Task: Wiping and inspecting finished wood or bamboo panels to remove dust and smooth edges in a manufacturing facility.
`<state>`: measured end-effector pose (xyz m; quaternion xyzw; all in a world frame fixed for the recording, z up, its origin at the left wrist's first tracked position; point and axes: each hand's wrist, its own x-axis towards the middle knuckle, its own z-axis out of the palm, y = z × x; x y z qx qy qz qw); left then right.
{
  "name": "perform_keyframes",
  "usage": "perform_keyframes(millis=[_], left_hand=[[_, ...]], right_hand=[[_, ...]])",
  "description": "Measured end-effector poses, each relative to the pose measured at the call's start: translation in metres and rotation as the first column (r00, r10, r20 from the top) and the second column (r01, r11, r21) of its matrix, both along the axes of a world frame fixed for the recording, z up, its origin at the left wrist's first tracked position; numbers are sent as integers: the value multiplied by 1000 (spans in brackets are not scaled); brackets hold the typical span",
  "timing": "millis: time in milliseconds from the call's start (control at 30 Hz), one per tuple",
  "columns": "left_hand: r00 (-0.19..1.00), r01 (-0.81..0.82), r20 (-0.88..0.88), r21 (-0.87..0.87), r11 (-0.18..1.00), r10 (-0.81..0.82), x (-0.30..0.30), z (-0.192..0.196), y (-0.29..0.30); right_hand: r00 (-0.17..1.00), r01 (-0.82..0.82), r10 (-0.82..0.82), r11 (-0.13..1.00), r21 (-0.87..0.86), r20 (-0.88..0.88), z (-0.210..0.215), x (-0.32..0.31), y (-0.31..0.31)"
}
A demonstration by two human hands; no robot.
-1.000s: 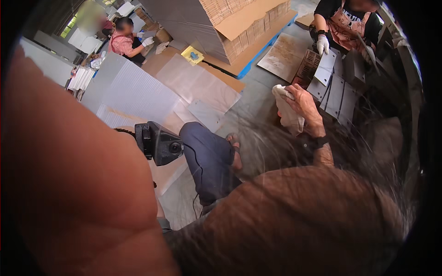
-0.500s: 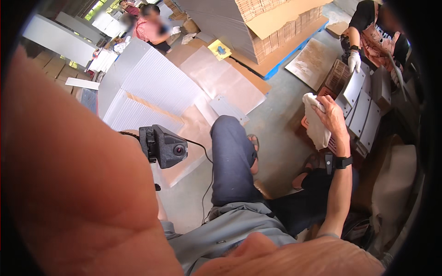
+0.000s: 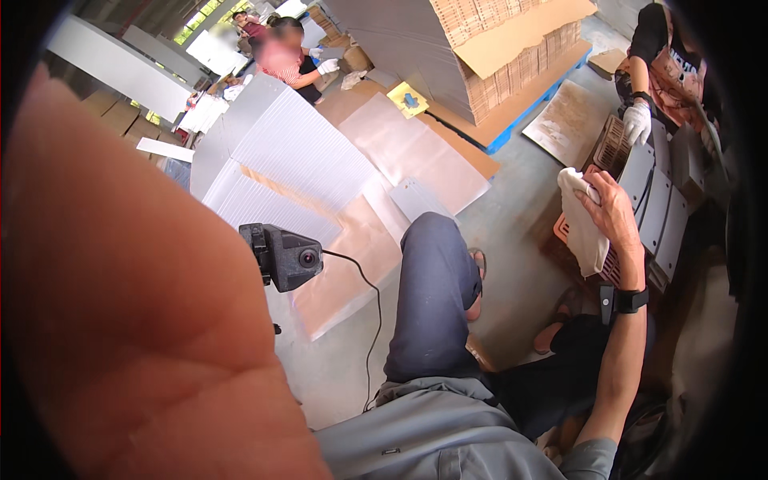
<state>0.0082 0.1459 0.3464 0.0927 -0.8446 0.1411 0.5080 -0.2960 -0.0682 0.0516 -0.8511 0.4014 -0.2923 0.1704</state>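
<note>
A white cloth [image 3: 584, 228] is gripped in the right hand [image 3: 612, 212], the fingers curled tight around its upper end while the rest of it hangs down over the edge of an orange slatted crate [image 3: 612, 268]. A black wristband [image 3: 622, 301] is worn on that forearm, which is raised from the lower right of the view. The cloth is held just beside a row of grey panels [image 3: 660, 204] that are stood on edge against the crate.

The left hand [image 3: 136, 320] is pressed up so close to the camera that the whole left side of the view is filled by blurred skin; whether its fingers are clenched or released cannot be told. Just past its edge, a small black camera unit [image 3: 286, 256] is seen, with a thin black cable [image 3: 370, 312] trailing down from it.

A bent knee in blue trousers [image 3: 432, 296] is seen in the middle, with a sandalled foot [image 3: 477, 268] planted on the concrete floor [image 3: 520, 264]. White corrugated sheets [image 3: 280, 156] and brown paper sheets [image 3: 416, 152] are spread across the floor to the left. A tall stack of flat cardboard [image 3: 512, 56] is set on a blue pallet [image 3: 532, 116] further back.

At the upper right, a gloved hand [image 3: 638, 124] of a 2nd person is rested on top of the grey panels. A 3rd person in a pink top [image 3: 280, 60] is seated far off at the upper left.
</note>
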Motion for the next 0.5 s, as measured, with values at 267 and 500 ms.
perform_keyframes(millis=[267, 500], left_hand=[[896, 363, -254, -55, 930, -365, -43, -34, -64], [721, 614, -125, -340, 712, -682, -76, -5, -138]], right_hand=[[997, -61, 51, 986, -155, -65, -11, 32, -18], [990, -15, 15, 1000, -1, -137, -30, 32, 15]])
